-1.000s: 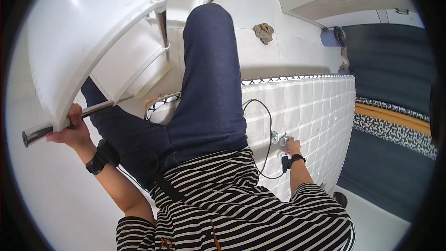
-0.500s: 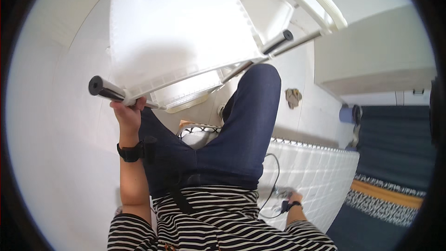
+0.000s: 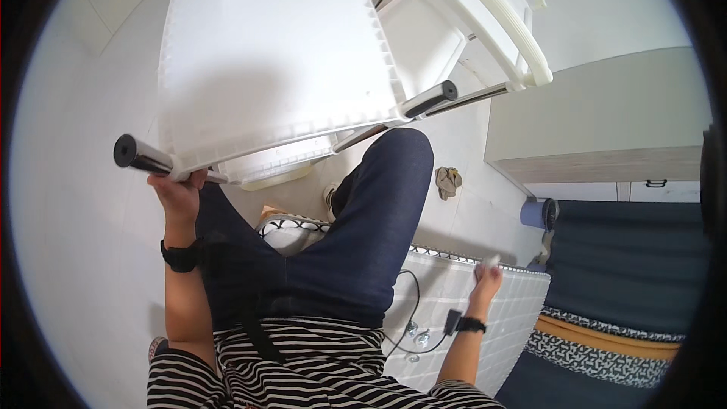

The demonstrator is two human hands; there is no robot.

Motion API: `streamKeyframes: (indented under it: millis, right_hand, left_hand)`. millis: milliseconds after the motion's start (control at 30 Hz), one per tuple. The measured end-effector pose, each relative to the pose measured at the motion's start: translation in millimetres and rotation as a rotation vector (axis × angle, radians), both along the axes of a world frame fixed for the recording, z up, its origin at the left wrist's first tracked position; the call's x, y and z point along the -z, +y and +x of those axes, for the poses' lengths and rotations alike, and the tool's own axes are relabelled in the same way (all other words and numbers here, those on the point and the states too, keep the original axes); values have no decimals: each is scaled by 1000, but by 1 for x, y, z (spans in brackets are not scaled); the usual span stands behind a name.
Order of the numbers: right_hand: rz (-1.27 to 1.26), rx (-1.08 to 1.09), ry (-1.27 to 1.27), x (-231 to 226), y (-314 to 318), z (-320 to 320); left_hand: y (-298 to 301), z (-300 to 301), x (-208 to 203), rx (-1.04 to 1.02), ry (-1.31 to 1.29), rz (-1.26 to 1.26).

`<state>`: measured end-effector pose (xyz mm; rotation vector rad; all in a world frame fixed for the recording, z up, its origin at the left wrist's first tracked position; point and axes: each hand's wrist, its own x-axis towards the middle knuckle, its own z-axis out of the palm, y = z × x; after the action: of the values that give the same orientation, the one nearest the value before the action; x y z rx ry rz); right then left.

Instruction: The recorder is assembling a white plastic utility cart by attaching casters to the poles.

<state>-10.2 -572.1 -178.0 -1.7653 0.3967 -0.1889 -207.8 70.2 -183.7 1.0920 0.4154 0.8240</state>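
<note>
My left hand is closed around a metal leg of a big white plastic chair, just behind the leg's black rubber tip. The chair is lifted and tipped over above my knees, and a second black-tipped leg points right. My right hand is raised over the white tiled mat and pinches a small white piece. Several small metal parts and a black cable lie on the mat near my right wrist.
A grey cabinet stands at the right. Below it are a blue roll and a dark blue rug. A crumpled cloth lies on the white floor beyond my knee. My jeans-clad legs fill the middle.
The chair has swung up and to the right, and my left hand rose with its leg. My right hand lifted off the mat, away from the metal parts.
</note>
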Motion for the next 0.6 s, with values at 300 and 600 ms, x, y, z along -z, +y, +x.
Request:
streamKeyframes:
  millis: [300, 600]
  right_hand:
    - [379, -601, -415, -184, 310, 72]
    - [283, -756, -520, -190, 388, 62]
  left_hand:
    - [-4, 15, 0, 31, -26, -13]
    - [-11, 14, 1, 29, 62, -89]
